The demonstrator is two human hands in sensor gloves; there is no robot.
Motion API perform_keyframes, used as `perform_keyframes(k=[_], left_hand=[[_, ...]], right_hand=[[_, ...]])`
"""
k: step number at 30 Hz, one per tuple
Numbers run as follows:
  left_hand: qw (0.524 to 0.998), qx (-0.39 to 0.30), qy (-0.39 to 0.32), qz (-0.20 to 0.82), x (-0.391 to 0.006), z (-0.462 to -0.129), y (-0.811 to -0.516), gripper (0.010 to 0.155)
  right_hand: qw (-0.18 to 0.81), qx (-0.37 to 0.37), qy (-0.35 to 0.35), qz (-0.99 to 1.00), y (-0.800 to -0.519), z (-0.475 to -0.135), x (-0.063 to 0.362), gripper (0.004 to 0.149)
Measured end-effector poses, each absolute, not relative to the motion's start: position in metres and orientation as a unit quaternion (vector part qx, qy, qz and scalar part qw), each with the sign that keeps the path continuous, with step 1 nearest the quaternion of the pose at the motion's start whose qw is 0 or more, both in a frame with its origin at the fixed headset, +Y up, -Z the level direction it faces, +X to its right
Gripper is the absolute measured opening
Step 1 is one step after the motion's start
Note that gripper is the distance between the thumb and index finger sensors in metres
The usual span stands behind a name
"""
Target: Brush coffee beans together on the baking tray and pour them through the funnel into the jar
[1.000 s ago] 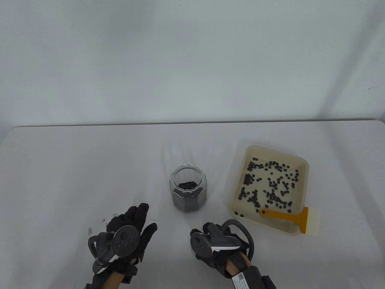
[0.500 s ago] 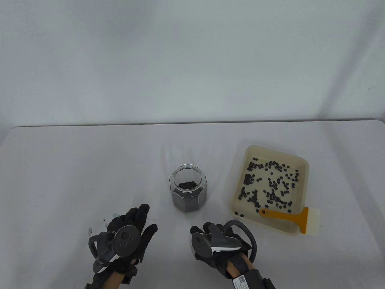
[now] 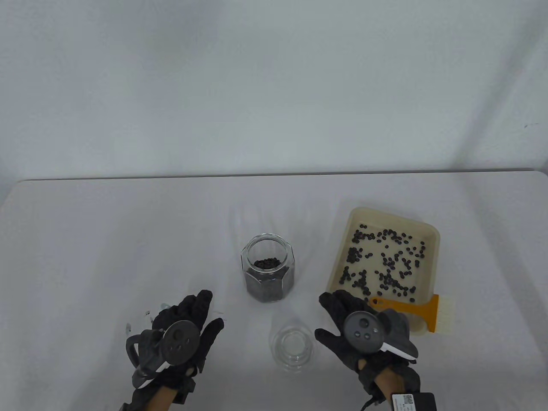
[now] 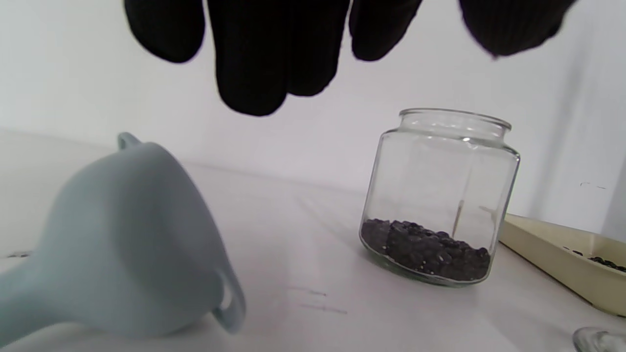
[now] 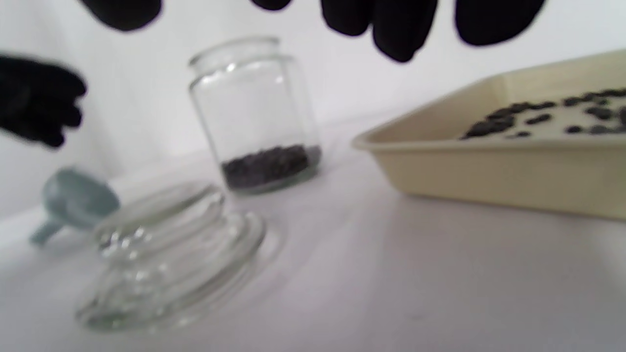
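Note:
A cream baking tray (image 3: 391, 214) at the right holds scattered coffee beans (image 3: 385, 261). An orange brush (image 3: 406, 305) lies across its near corner, handle inside the tray. The glass jar (image 3: 268, 274) stands uncovered at the centre with beans in the bottom. A pale blue funnel (image 4: 132, 244) lies on its side under my left hand (image 3: 197, 308), whose fingers hang above it without touching. My right hand (image 3: 338, 312) hovers with spread fingers at the tray's near left corner, just short of the brush handle, and holds nothing.
A clear glass lid (image 3: 292, 346) lies on the table between my hands, in front of the jar. In the right wrist view the lid (image 5: 171, 254) is close by, with the tray (image 5: 489, 166) to its right.
My right hand has let go of the glass lid and moved right and forward to the tray's near corner, turning palm down. The lid now lies uncovered. The left hand has stayed put.

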State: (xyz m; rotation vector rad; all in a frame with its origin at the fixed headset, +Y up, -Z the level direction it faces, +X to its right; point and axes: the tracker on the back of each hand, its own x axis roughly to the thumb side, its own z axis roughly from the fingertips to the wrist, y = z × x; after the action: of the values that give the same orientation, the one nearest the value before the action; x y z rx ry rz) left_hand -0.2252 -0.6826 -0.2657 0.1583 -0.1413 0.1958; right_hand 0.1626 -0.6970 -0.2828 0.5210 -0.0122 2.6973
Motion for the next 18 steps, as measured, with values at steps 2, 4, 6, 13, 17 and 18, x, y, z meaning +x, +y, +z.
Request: perform_keyframes(k=[2,4,6,13,17,18], left_hand=[[0.99,0.08,-0.07,0.095,-0.225,-0.266,-0.682,0.072],[0.99,0.081,-0.069,0.095,-0.225,-0.266,-0.683,0.072],[0.99,0.081,-0.069,0.093,-0.225,-0.266,-0.683,0.072],[0.99,0.079,-0.079,0.085,-0.222,-0.265,-0.684,0.072],[0.99,0.085,-0.083,0.079,-0.22,-0.263,-0.682,0.072],[0.99,0.09,-0.083,0.073,-0.22,-0.263,-0.681,0.071]], right_hand=[[0.224,0.168,-0.02,0.96,-0.698,-0.281,0.181,0.074],[0.248,0.153,-0.037,0.956,-0.701,-0.279,0.197,0.073],[0.283,0.141,-0.041,0.948,-0.706,-0.279,0.207,0.072],[0.343,0.14,-0.05,0.928,-0.704,-0.278,0.212,0.072],[0.325,0.146,-0.043,0.933,-0.705,-0.276,0.207,0.071],[0.322,0.147,-0.038,0.934,-0.706,-0.276,0.206,0.072]])
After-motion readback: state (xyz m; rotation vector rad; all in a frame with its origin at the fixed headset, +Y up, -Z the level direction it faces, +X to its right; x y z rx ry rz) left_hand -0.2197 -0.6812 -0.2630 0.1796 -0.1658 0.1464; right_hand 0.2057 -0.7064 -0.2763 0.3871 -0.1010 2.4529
